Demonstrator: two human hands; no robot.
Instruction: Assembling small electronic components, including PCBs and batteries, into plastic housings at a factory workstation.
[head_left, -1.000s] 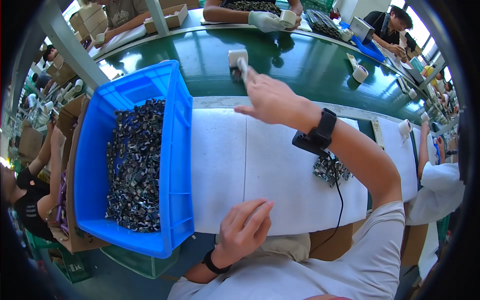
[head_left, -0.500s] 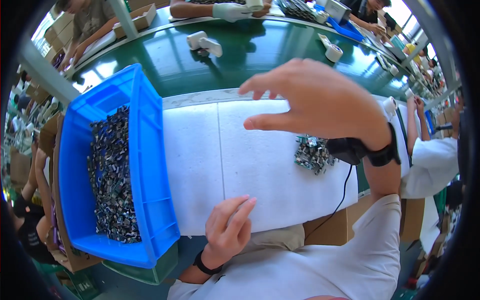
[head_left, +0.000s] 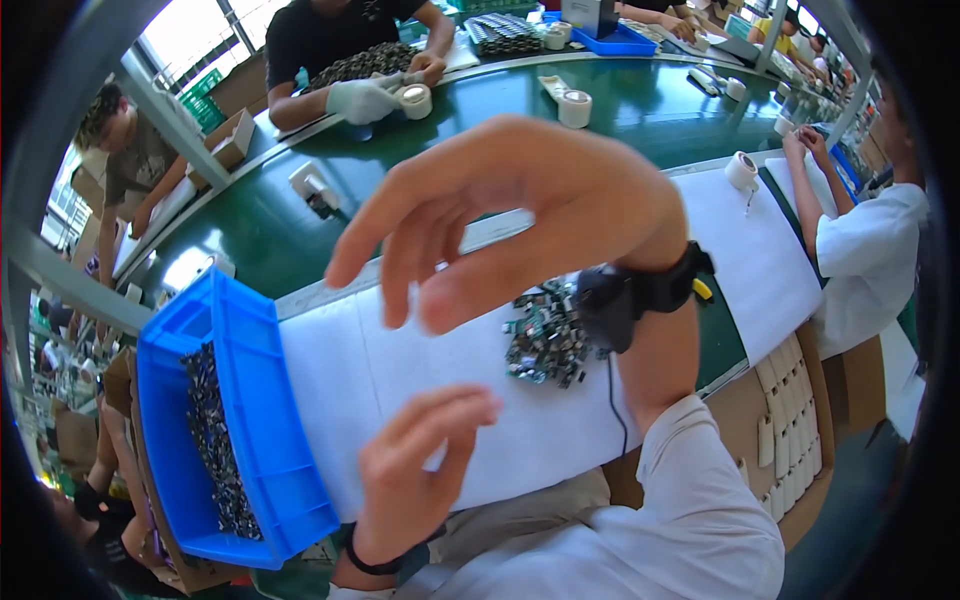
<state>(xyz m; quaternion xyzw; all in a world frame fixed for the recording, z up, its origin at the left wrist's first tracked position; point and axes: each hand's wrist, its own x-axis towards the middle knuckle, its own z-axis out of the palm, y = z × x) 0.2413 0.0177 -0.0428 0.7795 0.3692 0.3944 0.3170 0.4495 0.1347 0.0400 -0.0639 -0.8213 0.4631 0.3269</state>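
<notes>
My right hand [head_left: 560,205] hovers above the white foam sheet [head_left: 330,365], fingers curved and spread with nothing between them. A black band with a dark box and a cable is strapped round its wrist. Under and beside that wrist lies a small pile of tiny green and dark circuit-board pieces [head_left: 545,345]. Near the sheet's front edge is my left hand [head_left: 405,480], its fingers slightly blurred and apart from the thumb, holding nothing. At the left stands a blue plastic bin [head_left: 262,400] holding a heap of similar small dark pieces [head_left: 215,450].
Beyond the sheet runs a green conveyor [head_left: 465,110] with white rolls [head_left: 574,108] on it. People work across it and at my right. A cardboard box [head_left: 822,440] with rows of white pieces stands at the lower right. A metal post [head_left: 80,285] rises behind the bin.
The view has swung to the right, so the bin shows farther left and the box at the right appears. My right hand has turned fingers-down; my left hand remains low, near the front edge.
</notes>
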